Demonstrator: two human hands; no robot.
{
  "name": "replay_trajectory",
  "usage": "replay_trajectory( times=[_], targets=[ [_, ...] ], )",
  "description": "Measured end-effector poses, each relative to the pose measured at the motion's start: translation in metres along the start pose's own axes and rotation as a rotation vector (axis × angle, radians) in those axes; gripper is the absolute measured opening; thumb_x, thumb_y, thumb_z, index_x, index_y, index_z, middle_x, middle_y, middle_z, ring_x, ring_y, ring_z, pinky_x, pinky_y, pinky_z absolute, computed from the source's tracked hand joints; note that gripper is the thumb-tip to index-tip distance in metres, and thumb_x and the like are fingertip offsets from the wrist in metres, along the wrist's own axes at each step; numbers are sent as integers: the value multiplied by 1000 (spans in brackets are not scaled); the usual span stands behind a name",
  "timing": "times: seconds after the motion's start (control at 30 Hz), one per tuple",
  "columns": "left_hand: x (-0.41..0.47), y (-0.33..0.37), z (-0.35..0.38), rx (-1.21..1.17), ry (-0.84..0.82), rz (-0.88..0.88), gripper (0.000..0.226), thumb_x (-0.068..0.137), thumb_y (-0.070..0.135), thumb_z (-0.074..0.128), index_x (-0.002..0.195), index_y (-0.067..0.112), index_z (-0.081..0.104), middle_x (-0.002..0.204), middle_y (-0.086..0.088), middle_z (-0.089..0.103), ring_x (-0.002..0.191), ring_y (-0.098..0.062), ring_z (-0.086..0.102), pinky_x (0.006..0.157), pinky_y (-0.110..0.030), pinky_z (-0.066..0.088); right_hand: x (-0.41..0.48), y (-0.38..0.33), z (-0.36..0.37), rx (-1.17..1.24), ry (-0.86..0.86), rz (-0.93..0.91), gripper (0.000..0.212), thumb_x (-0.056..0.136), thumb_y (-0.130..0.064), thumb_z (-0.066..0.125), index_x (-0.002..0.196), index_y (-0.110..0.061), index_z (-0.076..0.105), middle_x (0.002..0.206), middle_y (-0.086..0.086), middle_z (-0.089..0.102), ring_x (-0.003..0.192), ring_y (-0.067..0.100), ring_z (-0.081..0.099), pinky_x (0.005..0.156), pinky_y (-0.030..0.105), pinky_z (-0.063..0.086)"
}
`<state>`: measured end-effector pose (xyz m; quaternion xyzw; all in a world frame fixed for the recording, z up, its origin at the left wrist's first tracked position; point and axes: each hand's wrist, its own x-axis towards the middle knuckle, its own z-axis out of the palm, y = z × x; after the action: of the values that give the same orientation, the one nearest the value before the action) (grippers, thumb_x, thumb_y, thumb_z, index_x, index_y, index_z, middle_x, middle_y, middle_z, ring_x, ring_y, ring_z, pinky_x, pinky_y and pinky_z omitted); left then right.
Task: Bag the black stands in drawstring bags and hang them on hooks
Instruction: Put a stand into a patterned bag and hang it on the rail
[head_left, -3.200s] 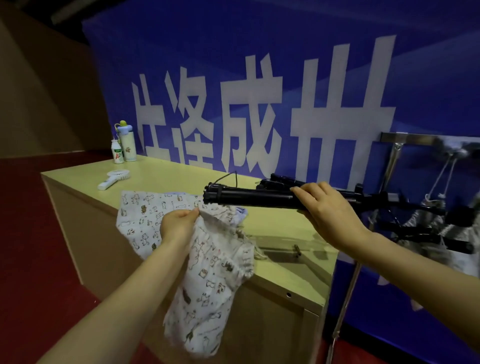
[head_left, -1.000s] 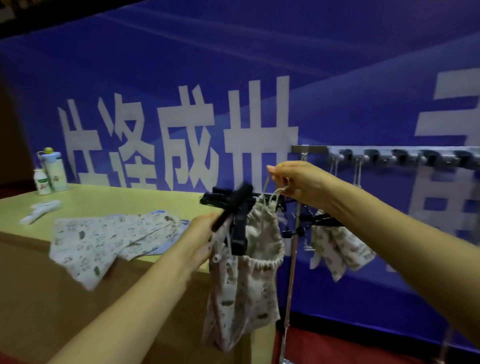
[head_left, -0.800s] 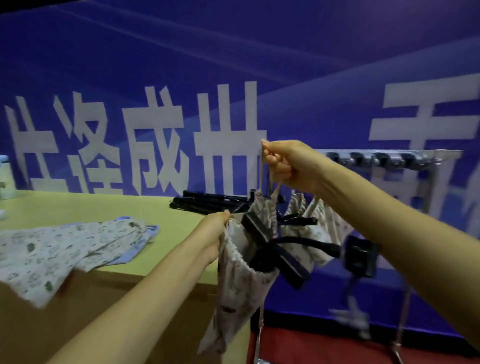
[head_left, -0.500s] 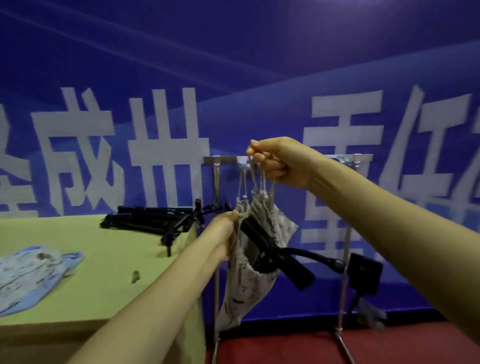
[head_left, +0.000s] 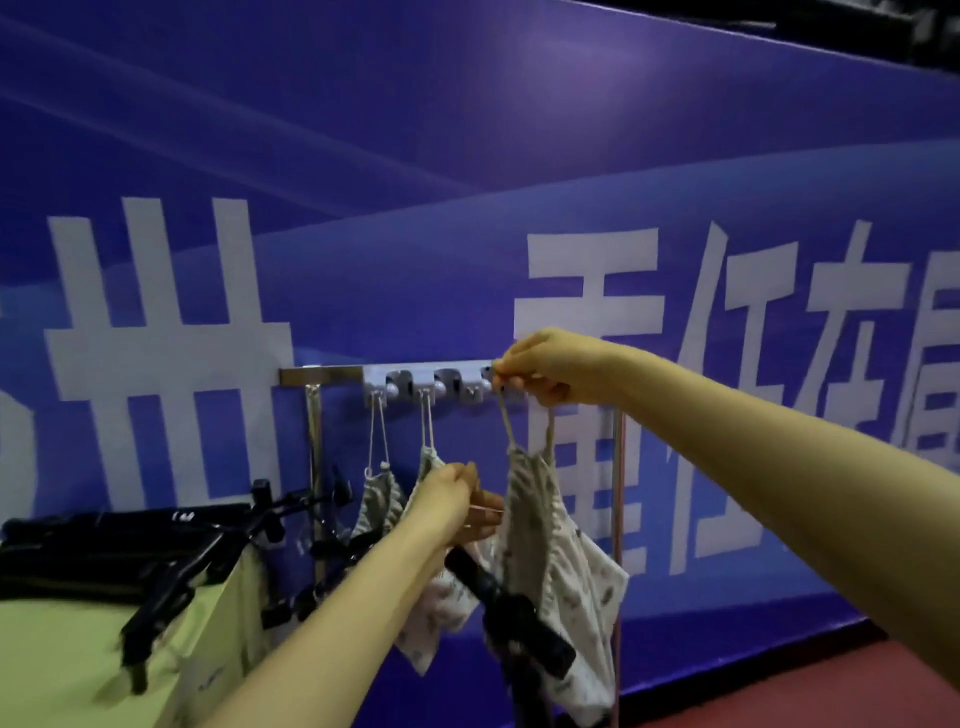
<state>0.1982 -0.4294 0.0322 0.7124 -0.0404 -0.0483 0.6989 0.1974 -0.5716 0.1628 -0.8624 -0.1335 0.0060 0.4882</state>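
Note:
A patterned drawstring bag (head_left: 561, 582) hangs by its cord from my right hand (head_left: 550, 366), which pinches the cord loop right at the grey hook rail (head_left: 426, 379). A black stand (head_left: 514, 608) sticks out of the bag's mouth. Lower down, my left hand (head_left: 457, 506) pinches the cord beside the bag's gathered mouth. Two more patterned bags (head_left: 382, 499) hang from hooks further left on the rail. A pile of black stands (head_left: 119, 545) lies on the yellow-green table (head_left: 62, 660) at the lower left.
The rail sits on a metal frame with upright posts (head_left: 314, 467) in front of a blue banner with large white characters (head_left: 727, 130). Red floor (head_left: 831, 691) shows at the lower right. The table's corner reaches close to the rack.
My view swung right along the rack. My right hand carried the bag's cord rightward to a hook past the two hanging bags, while my left hand stayed at the bag's mouth.

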Motion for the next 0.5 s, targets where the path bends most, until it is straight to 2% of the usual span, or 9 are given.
replay_trajectory(
  times=[0.1, 0.17, 0.23, 0.3, 0.33, 0.4, 0.5],
  targets=[
    [38, -5, 5, -3, -70, 40, 32, 100, 37, 35, 83, 12, 46, 64, -3, 53, 54, -15, 52, 50, -22, 44, 39, 17, 2, -87, 7, 29, 25, 94, -14, 52, 73, -9, 64, 56, -1, 49, 39, 4, 31, 39, 17, 24],
    [57, -10, 5, 34, -113, 52, 33, 96, 43, 42, 85, 14, 53, 61, 2, 54, 52, -12, 52, 54, -22, 41, 61, 28, 4, -103, 22, 33, 24, 94, -14, 53, 74, -8, 65, 56, -1, 49, 39, 5, 31, 39, 18, 23],
    [76, -21, 2, 127, -144, 109, 31, 95, 43, 45, 94, 15, 60, 77, 0, 64, 71, -15, 61, 67, -26, 45, 87, 38, 6, -104, 46, 37, 23, 94, -16, 54, 76, -7, 66, 57, 0, 49, 40, 6, 31, 39, 18, 23],
    [92, -26, -2, 178, -107, 165, 24, 97, 36, 45, 97, 17, 61, 91, -2, 65, 87, -18, 60, 77, -28, 45, 109, 46, 7, -117, 84, 36, 25, 94, -17, 55, 73, -8, 66, 54, -1, 50, 42, 7, 33, 40, 19, 24],
    [101, -27, -4, 184, -89, 192, 22, 97, 32, 45, 97, 17, 61, 91, -1, 65, 86, -16, 60, 76, -25, 45, 119, 49, 6, -129, 114, 33, 26, 94, -17, 55, 71, -9, 66, 52, -1, 49, 41, 7, 33, 40, 19, 24],
    [119, -28, -5, 197, -36, 233, 18, 97, 25, 46, 95, 15, 60, 84, 0, 63, 75, -11, 57, 64, -13, 44, 140, 54, 6, -140, 192, 17, 27, 93, -16, 56, 69, -8, 65, 47, -2, 49, 37, 7, 33, 38, 18, 24],
    [146, -26, -8, 196, 67, 242, 17, 97, 18, 48, 82, 14, 56, 70, 2, 56, 62, -8, 51, 44, -5, 37, 167, 62, 6, -146, 279, -11, 22, 92, -20, 59, 80, -5, 68, 56, 3, 52, 42, 10, 38, 35, 15, 31]
  ],
)
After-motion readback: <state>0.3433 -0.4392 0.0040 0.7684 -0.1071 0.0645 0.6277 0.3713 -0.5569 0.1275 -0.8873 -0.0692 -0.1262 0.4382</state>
